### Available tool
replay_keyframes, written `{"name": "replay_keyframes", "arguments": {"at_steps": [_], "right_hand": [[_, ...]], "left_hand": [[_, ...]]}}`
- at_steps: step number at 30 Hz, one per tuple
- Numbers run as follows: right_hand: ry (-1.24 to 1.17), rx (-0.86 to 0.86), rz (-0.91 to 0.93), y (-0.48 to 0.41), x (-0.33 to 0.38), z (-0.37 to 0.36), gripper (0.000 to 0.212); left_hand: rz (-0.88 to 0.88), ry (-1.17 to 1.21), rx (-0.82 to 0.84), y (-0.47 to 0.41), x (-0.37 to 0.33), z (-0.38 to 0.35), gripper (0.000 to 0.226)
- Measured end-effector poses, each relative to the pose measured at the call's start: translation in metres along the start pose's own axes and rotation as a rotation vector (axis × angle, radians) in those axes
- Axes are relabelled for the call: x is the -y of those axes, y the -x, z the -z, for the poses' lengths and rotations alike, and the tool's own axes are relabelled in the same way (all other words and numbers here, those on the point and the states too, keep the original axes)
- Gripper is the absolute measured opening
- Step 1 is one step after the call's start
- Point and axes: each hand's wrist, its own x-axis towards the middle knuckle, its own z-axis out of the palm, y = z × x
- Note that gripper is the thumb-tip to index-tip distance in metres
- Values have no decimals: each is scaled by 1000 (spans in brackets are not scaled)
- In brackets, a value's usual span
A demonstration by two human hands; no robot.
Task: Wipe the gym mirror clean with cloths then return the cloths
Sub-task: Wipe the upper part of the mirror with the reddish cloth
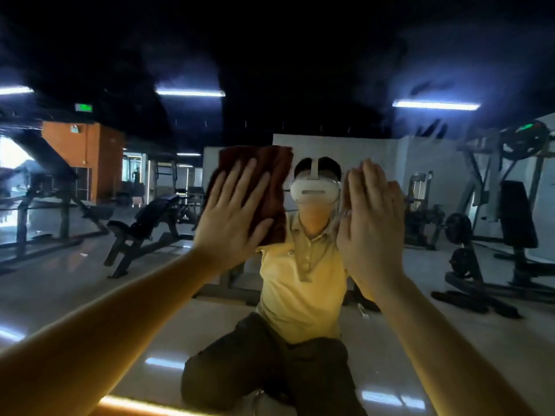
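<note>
The gym mirror [360,70] fills the whole view and reflects a kneeling person in a yellow shirt. My left hand [232,214] lies flat with spread, straight fingers on a dark red-brown cloth [271,172], pressing it against the glass. My right hand [371,223] is raised just right of it, fingers straight and together, pressed to the mirror. Only a thin brown edge of a second cloth [346,193] shows at the left side of that hand; the rest is hidden behind the palm.
The reflection shows a weight bench [144,226] on the left, a plate-loaded machine [504,211] on the right, ceiling strip lights and a shiny floor. A bright yellow-lit strip [135,405] runs along the bottom edge.
</note>
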Motion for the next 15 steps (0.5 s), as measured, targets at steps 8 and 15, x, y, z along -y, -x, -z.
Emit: {"name": "replay_keyframes", "arguments": {"at_steps": [8,15], "right_hand": [[113,29,-90,30,25,-13,59],[191,55,-145,77,-24,4,66]], "left_hand": [[177,119,33,147,68,-12,81],[85,217,-3,111,-54,-27,78]]}}
